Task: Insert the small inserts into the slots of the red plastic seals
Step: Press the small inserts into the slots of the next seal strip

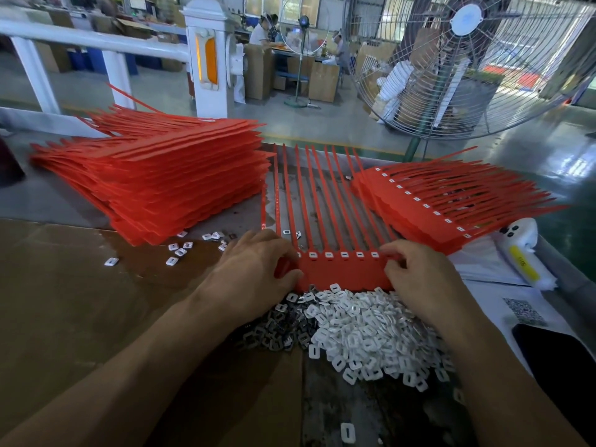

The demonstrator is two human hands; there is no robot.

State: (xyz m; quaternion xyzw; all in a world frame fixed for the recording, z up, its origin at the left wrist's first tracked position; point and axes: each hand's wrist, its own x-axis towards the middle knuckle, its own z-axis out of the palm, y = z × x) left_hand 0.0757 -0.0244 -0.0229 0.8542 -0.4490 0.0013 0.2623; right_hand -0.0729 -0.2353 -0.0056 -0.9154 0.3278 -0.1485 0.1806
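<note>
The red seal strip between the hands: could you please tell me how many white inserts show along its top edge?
5 on the strip, in a row between the left hand and right hand; the fingers may hide more at either end.

A large wire-caged metal fan (464,59) stands on the glossy green-grey concrete floor (338,121), beside a white railing post (208,56); cardboard boxes (258,71) beyond.

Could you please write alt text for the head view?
Both hands, left hand and right hand, pinch the ends of a red seal strip with white inserts along its slots, above a pile of white inserts. Stacks of red seals lie to the left and right.
</note>
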